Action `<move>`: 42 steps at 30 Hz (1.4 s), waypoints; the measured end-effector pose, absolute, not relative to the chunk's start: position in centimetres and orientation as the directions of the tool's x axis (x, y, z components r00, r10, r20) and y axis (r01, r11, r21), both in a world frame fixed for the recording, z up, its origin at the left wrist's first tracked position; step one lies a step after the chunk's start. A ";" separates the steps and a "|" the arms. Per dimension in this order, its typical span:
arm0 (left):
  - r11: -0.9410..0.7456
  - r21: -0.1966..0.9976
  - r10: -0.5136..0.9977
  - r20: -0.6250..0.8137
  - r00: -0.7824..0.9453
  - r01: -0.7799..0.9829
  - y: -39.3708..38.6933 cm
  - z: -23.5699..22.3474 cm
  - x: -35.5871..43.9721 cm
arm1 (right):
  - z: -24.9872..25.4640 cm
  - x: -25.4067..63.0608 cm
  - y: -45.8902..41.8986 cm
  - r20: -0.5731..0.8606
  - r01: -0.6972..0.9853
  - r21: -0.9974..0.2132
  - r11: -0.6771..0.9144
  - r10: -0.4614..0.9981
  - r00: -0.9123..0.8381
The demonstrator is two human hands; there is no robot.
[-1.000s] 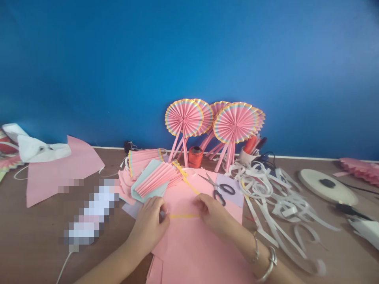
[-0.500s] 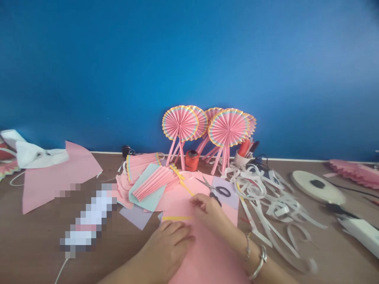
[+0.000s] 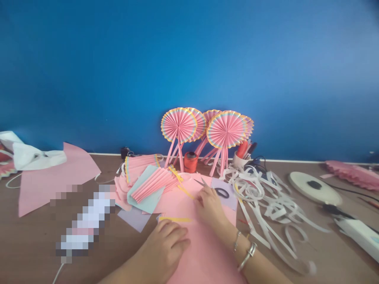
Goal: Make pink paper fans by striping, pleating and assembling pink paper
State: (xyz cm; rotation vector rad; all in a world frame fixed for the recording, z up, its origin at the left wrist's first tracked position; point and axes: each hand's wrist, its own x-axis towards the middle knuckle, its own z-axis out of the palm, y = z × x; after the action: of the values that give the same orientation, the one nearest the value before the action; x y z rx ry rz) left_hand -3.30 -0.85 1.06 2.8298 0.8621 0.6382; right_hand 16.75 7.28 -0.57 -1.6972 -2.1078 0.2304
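Observation:
My left hand lies on a large pink paper sheet, fingers stretched out and slightly spread. Just beyond its fingertips, a yellow paper strip runs across the sheet. My right hand is over the far part of the pink paper, fingers curled together; what they hold, if anything, is hidden. Scissors with black handles lie just beyond it, partly covered by the hand. Loose narrow yellow strips lie left of its fingers, beside a pleated pink paper piece on a light blue sheet.
Pink round pleated fans on sticks stand against the blue wall, beside an orange spool. Tangled white strips spread to the right, near a cream round object and a white tool. Pink paper lies far left.
My right hand has moved forward and slightly right, onto the scissors' area, now covering part of them. My left hand has stayed almost in place on the pink sheet. The view has shifted slightly.

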 end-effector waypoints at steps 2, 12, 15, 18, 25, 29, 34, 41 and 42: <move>-0.818 0.247 0.576 0.357 0.735 0.520 -1.0 1.5 -3.4 | -0.1 17.2 7.2 0.157 0.897 -0.377 0.231 0.970 -0.184; -0.782 0.196 0.621 0.339 0.707 0.592 -1.6 1.8 -3.2 | 1.4 17.2 6.9 0.053 0.909 -0.349 0.228 0.973 -0.224; -0.789 0.152 0.609 0.323 0.724 0.596 -1.8 1.2 -3.3 | 2.0 17.8 6.7 0.011 0.908 -0.306 0.288 0.954 -0.299; -0.792 0.088 0.599 0.302 0.742 0.604 -1.8 0.9 -3.2 | 2.4 18.0 6.7 -0.018 0.900 -0.327 0.288 0.951 -0.310; -0.777 -0.089 0.595 0.221 0.773 0.623 -1.3 0.3 -1.3 | 0.3 16.7 7.4 0.118 0.861 -0.434 0.264 0.965 -0.236; -0.749 -0.107 0.609 0.276 0.743 0.654 -1.1 -0.5 -0.5 | -0.3 17.0 7.4 0.039 0.864 -0.437 0.250 0.965 -0.259; -0.762 -0.009 0.612 0.315 0.725 0.647 -1.1 -0.3 -1.0 | 0.1 17.3 7.1 0.066 0.879 -0.373 0.298 0.953 -0.295; -0.735 0.220 0.673 0.343 0.655 0.641 -1.0 0.9 -2.0 | 2.4 17.2 7.2 -0.025 0.769 -0.606 0.204 0.961 -0.274; -0.691 0.311 0.722 0.341 0.602 0.653 -0.8 1.0 -2.1 | 2.7 17.3 7.2 -0.069 0.733 -0.660 0.165 0.958 -0.278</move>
State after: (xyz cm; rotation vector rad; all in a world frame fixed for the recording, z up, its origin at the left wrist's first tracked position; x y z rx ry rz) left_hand -2.10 -0.82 1.01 2.6713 1.1553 0.6729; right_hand 17.34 7.24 2.71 -1.6080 -2.0845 0.8505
